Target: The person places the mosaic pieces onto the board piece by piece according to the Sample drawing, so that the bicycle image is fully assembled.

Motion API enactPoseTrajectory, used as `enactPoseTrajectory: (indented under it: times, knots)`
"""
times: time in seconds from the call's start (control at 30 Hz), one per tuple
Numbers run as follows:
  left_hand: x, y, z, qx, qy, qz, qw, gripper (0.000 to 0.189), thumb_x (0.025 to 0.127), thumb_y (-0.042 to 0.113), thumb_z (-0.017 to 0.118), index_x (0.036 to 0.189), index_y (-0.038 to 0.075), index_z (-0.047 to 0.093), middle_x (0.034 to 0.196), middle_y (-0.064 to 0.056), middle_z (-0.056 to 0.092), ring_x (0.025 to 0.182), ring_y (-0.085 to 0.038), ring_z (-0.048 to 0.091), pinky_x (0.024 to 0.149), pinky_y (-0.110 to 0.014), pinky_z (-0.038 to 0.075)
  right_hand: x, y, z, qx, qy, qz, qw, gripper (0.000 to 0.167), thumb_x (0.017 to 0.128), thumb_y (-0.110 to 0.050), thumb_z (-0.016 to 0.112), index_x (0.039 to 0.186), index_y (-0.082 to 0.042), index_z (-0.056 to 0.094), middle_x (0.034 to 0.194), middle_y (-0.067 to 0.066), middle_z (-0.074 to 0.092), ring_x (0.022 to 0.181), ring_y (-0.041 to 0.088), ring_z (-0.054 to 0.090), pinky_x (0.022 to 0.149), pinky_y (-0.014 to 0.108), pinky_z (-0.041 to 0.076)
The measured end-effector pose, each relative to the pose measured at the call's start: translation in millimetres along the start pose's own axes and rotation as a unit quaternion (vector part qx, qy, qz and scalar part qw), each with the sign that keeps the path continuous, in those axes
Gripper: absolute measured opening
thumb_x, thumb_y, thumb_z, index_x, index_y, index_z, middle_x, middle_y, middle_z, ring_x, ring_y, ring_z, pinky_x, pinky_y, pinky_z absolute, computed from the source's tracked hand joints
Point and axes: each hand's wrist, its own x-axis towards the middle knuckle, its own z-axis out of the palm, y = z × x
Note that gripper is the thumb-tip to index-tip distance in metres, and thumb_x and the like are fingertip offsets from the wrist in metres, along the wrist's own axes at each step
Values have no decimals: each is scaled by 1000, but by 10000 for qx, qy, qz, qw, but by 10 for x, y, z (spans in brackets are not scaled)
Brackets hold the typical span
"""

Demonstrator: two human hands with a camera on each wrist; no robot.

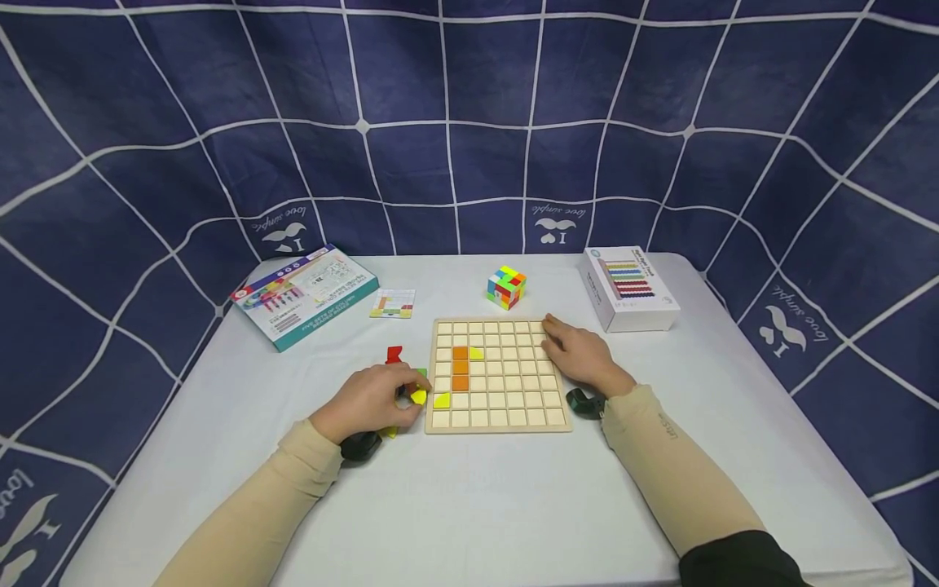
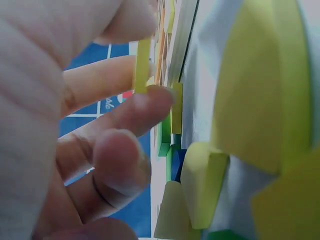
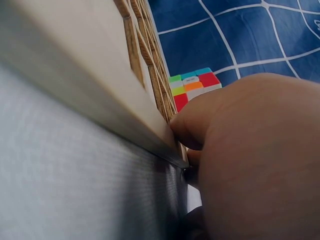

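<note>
A wooden grid board point(image 1: 506, 428) lies flat on the white table, with orange squares point(image 1: 460, 367) stacked in one column and two yellow pieces point(image 1: 442, 401) in other cells. At its left edge, my left hand point(image 1: 377, 395) pinches a small yellow tile point(image 2: 142, 65) between thumb and fingertip. Under and around that hand are loose yellow point(image 2: 202, 185), green point(image 2: 164, 135) and blue pieces, partly hidden, plus a red piece point(image 1: 394, 354) just beyond it. My right hand point(image 1: 583, 355) holds the board's right rim near the far corner, its fingertips at the edge.
Behind the board stands a colourful puzzle cube point(image 1: 506, 287). A small pattern card point(image 1: 393, 303) and a flat teal-edged box point(image 1: 308, 295) lie at the back left. The white box point(image 1: 629, 289) is at the back right. A blue gridded cloth point(image 1: 484, 163) hangs behind the table.
</note>
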Motion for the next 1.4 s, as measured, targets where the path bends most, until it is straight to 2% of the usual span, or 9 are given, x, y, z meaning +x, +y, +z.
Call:
enactPoseTrajectory:
  times: [0.07,0.17,0.33,0.63,0.8,0.9,1.13,1.4]
  knots:
    - [2,6,-3,-130,94,117,9998,27,79,26,83,105,23,76,86,13,62,77,-8,54,66,-26,47,-1,2,-2,4,3,-8,10000,58,106,-37,49,156,-8,42,164,10,37,146,38,43,114,56,39]
    - [19,21,1,-583,211,350,9975,24,80,26,87,99,21,74,82,12,61,73,-7,53,64,-24,47,-4,6,-4,1,9,-18,10000,58,106,-37,49,156,-8,43,164,11,37,146,38,43,114,56,39]
    - [85,113,15,-1170,182,529,9916,27,79,25,91,98,16,74,81,12,64,67,-5,53,61,-22,48,-8,14,-7,2,21,-26,10000,58,106,-36,49,156,-8,43,163,11,38,145,39,44,114,57,39]
    - [226,287,92,-745,98,828,9937,26,84,20,86,107,12,78,83,11,66,70,-5,54,65,-20,50,-4,4,-20,-40,-49,11,10000,57,106,-36,50,156,-8,42,164,10,37,145,39,44,112,57,41]
    - [266,335,152,-743,201,651,9949,23,86,15,83,108,15,77,88,9,68,70,-7,53,63,-21,48,3,3,-12,-4,-31,-4,10000,58,107,-36,50,156,-8,43,164,9,37,145,38,44,113,57,40]
    - [266,343,177,-712,200,593,9955,24,87,15,83,109,16,76,91,9,69,70,-7,52,64,-21,48,4,1,-5,-2,-29,-10,10000,58,106,-37,49,156,-8,43,164,10,37,145,38,44,113,57,40]
    - [269,306,218,-493,292,860,9946,21,86,19,84,106,17,76,94,8,69,75,-6,53,68,-22,48,7,9,-7,-13,-4,-14,10000,57,106,-37,50,156,-9,43,164,10,38,144,40,44,112,57,40]
    - [247,296,215,-580,400,991,9926,18,85,20,85,101,16,78,96,6,70,78,-7,57,72,-22,50,27,21,-6,-7,-37,-20,10000,57,106,-37,50,156,-10,43,163,10,38,144,39,44,112,57,41]
